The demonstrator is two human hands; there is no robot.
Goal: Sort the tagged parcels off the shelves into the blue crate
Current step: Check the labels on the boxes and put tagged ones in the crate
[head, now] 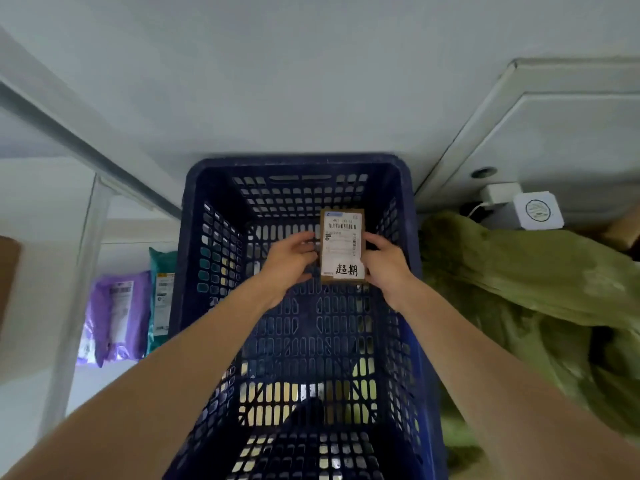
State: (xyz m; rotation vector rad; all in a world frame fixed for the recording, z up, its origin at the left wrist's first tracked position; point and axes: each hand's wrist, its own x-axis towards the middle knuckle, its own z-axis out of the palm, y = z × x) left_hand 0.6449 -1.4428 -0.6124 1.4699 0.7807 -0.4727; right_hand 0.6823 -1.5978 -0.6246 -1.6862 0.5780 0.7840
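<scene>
1. A small brown box (343, 245) is the parcel. Two hands hold it over the open top of the blue crate (194, 216), near the far wall. I cannot tell if it touches the crate's floor.
2. The left hand (289, 263) grips the left edge of the box, with its fingers curled round it.
3. The right hand (384, 263) grips the right edge, with its fingers curled round that side too.
4. A white shipping label (341, 233) covers most of the top of the box. It has bar codes and a line of numbers, but the print is too blurry to read.
5. At the near end of the box is a white tag (346, 270). It has big black hand-written signs: 超期.
6. The crate has walls and a floor full of little holes. No other parcel shows in it.
7. To the left stands a white shelf (79, 271). On it are a purple bag (116, 317) and a teal bag (161, 296), side by side. Each has a label with bar codes, too small to read.
8. To the right of the crate lies a heap of green cloth (519, 289).
9. Past the cloth sits a white cube (536, 211) with a round mark on it, just beside a white plug (500, 194).
</scene>
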